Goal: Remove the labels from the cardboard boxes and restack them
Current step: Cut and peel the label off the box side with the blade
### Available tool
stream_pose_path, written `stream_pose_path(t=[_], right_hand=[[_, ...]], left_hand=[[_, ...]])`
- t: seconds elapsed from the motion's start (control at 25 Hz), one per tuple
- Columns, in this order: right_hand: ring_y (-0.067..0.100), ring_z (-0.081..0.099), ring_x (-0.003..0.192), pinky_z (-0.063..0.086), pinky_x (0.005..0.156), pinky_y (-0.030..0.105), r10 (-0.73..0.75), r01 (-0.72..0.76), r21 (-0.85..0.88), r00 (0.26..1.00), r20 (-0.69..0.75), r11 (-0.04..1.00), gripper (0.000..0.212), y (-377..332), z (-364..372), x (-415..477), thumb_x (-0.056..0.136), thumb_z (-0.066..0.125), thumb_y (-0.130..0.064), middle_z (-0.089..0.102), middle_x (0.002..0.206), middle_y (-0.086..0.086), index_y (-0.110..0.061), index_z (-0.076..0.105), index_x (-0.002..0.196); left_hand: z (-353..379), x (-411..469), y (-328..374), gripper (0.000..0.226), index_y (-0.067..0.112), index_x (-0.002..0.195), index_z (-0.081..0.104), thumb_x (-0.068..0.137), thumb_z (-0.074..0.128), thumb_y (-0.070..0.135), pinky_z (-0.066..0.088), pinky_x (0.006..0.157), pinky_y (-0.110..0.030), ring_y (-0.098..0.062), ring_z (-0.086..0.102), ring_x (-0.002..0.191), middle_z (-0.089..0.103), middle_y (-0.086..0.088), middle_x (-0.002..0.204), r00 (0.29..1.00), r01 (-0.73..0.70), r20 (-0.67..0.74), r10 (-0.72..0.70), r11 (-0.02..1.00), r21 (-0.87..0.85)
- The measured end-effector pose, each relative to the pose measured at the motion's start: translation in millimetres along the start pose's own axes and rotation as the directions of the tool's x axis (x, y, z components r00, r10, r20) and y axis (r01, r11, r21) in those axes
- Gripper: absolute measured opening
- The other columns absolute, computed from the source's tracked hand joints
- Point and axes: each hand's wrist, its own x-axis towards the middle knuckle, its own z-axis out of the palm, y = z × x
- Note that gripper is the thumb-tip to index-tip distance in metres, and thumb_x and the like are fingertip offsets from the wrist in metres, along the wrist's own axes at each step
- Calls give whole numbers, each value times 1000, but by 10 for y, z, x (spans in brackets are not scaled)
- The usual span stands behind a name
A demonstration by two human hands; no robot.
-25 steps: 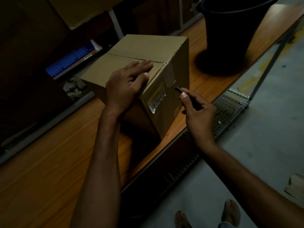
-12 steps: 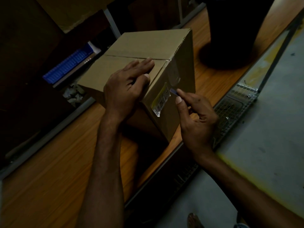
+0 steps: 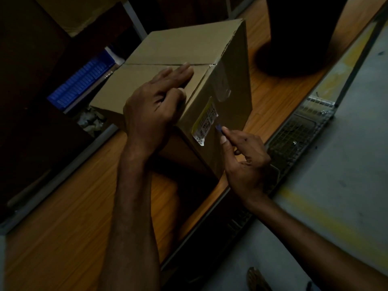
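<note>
Cardboard box (image 3: 168, 51) sits on wooden table (image 3: 63, 227). I see left hand (image 3: 153, 110) pressing flat on top and right hand (image 3: 245, 160) pinching a small blue scraper (image 3: 219, 127), which now touches the label (image 3: 204, 124) edge, lower than before.

Head-worn view, looking down from close.
The wide-angle camera is looking forward and steeply down onto the cardboard box (image 3: 178, 49) from close above, taking in the surface (image 3: 63, 238) under the box and the floor (image 3: 346, 164) to the box's right.
</note>
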Motion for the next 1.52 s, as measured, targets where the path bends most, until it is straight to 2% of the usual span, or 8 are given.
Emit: stream_pose_path(t=[0.24,0.36,0.52,0.76,0.84,1.04,1.4,1.52], right_hand=[[11,66,93,57,69,39,-86,88,-22,995,50,996,21,50,-57,54,95,76,-10,77,104,2,-9,78,116],[7,69,95,55,71,26,229,-244,137,966,116,960,20,-91,-169,110,96,74,-13,78,106,-5,-14,79,116],[3,59,81,42,68,21,731,-803,429,574,369,414,20,-220,-361,273,98,68,-22,79,104,-3,-21,78,116],[4,54,70,36,59,20,698,-829,530,273,662,-178,21,-397,-502,345,94,67,-23,74,99,-4,-21,73,114],[5,54,72,37,62,21,700,-850,521,324,636,-80,19,-507,-511,269,95,67,-23,74,99,-4,-22,75,113],[6,72,98,54,80,20,503,-520,285,854,136,806,19,-681,-322,-220,97,72,-14,79,104,-9,-20,80,113],[17,69,94,57,76,43,263,-259,156,965,-5,953,25,-589,-18,-510,96,76,-14,76,103,-5,-15,76,121],[19,67,87,55,72,43,179,-175,101,983,-32,979,24,-585,-5,-526,96,75,-10,74,98,-2,-10,77,119]], left_hand=[[10,16,-18,38,42,131,58,96,45,36,41,116,-42,2,44,140,59,23,140,1000,5,-7,-5,1000,11],[9,11,-14,39,41,132,58,96,45,35,41,115,-42,2,45,139,60,22,140,1000,4,-15,-4,1000,12],[14,19,-37,38,39,132,59,97,46,34,41,116,-43,0,47,139,61,19,139,1000,-4,-10,4,1000,-4],[29,16,-16,37,43,130,59,96,45,36,43,114,-40,3,47,137,61,23,137,1000,9,-25,-8,1000,14],[38,21,-8,37,45,128,60,96,44,36,44,113,-39,4,47,137,61,25,136,999,20,-33,-19,999,26],[75,19,56,37,45,125,66,96,44,39,49,106,-37,5,51,131,62,29,133,996,68,-70,-64,996,59],[116,-6,147,36,51,123,64,97,39,46,42,70,-19,-5,67,104,64,31,128,994,49,-107,-38,994,102],[123,-7,122,37,48,121,68,97,41,47,48,80,-28,-15,69,108,65,31,126,992,40,-122,-29,995,87]])
